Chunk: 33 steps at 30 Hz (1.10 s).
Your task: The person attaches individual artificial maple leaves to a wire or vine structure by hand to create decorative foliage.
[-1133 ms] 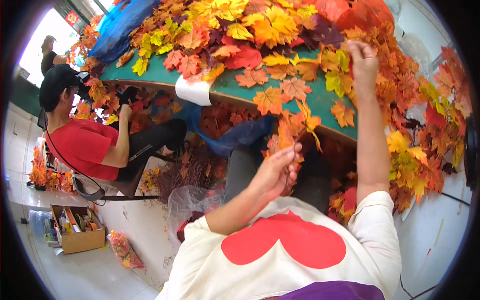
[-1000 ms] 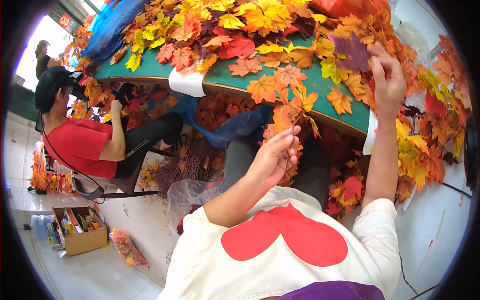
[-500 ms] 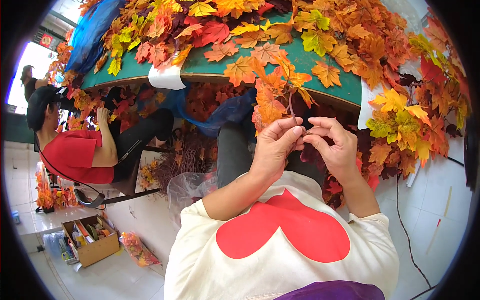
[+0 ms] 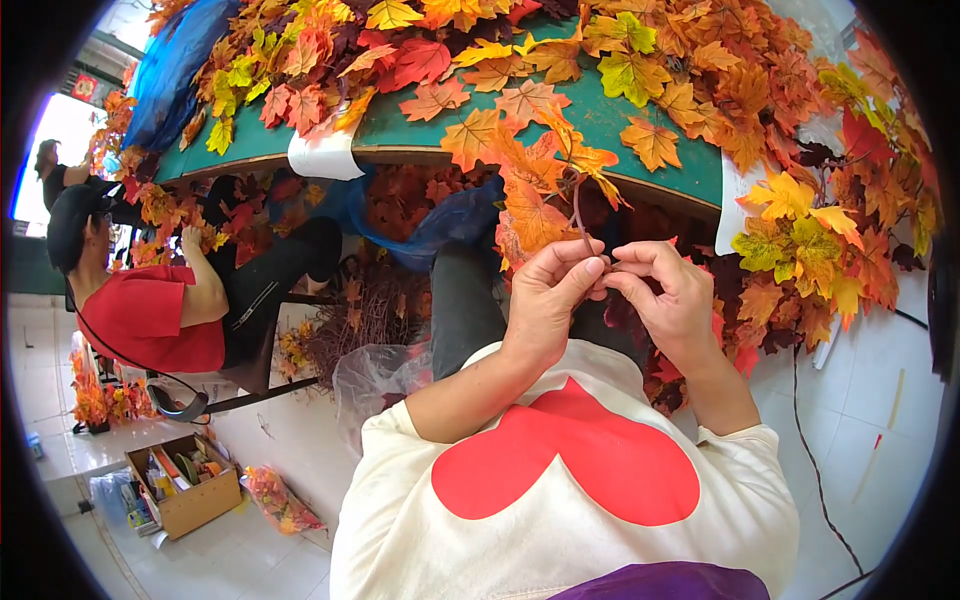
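Observation:
Just off the table's front edge, my two hands meet over my lap. My left hand [image 4: 552, 300] pinches the brown stem of an artificial maple-leaf spray [image 4: 535, 215], whose orange leaves rise above the fingers and reach toward the table. Close beside it, my right hand [image 4: 660, 290] has its thumb and fingertips pressed together at the lower part of that stem. What lies right between the right fingertips is too small to make out. Loose orange and yellow artificial leaves [image 4: 652, 143] lie on the green table just beyond.
Heaped leaf garlands cover the green table [image 4: 400, 130] and hang down at the right [image 4: 800, 240]. A blue plastic bag [image 4: 430, 235] sags below the edge. At left sits a person in a red shirt [image 4: 150, 320]. A box of supplies [image 4: 195, 500] and a black cable [image 4: 815, 460] are on the floor.
My hands stay nearly in place, having dipped very slightly with the leaf spray. The right hand's fingertips still work close against the left's. The surroundings shift slightly with the view.

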### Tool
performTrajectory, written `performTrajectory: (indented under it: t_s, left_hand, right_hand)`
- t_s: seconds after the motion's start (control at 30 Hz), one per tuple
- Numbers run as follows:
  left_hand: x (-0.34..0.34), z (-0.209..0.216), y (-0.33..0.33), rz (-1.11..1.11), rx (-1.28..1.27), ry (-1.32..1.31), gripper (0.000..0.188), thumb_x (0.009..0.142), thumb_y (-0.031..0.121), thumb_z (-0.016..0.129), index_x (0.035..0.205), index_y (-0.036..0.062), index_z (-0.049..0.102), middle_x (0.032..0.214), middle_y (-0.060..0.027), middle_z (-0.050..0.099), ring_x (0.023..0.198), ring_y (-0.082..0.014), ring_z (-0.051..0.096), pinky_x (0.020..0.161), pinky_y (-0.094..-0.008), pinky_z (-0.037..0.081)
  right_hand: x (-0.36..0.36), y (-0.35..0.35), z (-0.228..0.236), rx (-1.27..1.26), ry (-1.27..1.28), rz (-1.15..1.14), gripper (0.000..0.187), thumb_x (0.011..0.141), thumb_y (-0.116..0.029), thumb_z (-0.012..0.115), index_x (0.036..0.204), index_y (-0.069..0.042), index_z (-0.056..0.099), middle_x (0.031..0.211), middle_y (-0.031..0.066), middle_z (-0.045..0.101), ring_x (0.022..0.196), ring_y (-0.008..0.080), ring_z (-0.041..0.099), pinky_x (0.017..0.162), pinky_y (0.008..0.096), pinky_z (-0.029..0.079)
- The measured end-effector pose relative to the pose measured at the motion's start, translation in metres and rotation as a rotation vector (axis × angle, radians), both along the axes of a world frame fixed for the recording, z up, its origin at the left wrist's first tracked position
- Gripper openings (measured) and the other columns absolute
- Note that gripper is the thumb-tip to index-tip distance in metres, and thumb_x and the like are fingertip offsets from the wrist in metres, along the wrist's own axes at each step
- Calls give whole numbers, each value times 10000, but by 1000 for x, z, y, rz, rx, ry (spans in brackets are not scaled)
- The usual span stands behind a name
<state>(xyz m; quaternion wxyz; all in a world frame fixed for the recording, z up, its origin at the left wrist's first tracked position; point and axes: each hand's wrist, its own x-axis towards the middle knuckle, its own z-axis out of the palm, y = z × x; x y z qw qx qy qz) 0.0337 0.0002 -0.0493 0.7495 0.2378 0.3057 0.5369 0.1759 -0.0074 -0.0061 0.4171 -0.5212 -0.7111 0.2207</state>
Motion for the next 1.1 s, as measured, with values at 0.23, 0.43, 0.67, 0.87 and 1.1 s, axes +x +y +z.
performTrajectory:
  t_s: [0.23,0.43,0.67,0.87,1.1]
  left_hand:
    - [0,-1,0,56,174,184,130,826,29,589,952,-3,588,858,-57,626,721,-77,579,637,-204,496]
    - [-3,-7,0,-9,245,330,108,823,34,593,918,-15,604,838,-40,630,715,-62,558,649,-203,478]
    - [-5,-14,-3,-98,94,242,85,819,56,603,892,12,599,804,-40,622,712,-101,599,624,-224,525]
    - [-16,-20,3,-339,-98,90,76,851,125,577,893,62,574,793,-27,628,684,-95,606,517,-208,463]
    - [-11,-27,-8,-161,366,563,264,823,29,580,1086,30,563,856,-40,608,741,-75,568,664,-198,465]
  right_hand:
    - [-3,3,-2,64,-46,13,201,683,-41,688,843,-26,567,743,69,643,709,217,595,622,294,464]
    - [-2,-2,-7,118,-135,45,213,668,-14,686,823,-21,540,733,83,599,712,261,574,618,323,457]
    - [2,1,-15,183,-176,144,235,674,5,668,841,-35,507,733,85,565,712,269,563,636,342,449]
    - [8,4,-18,88,-121,209,199,695,-7,656,814,-28,499,723,86,571,703,259,586,605,336,461]
    - [12,23,-7,-317,112,174,146,749,-82,640,820,-9,534,704,86,631,631,134,616,555,262,457]
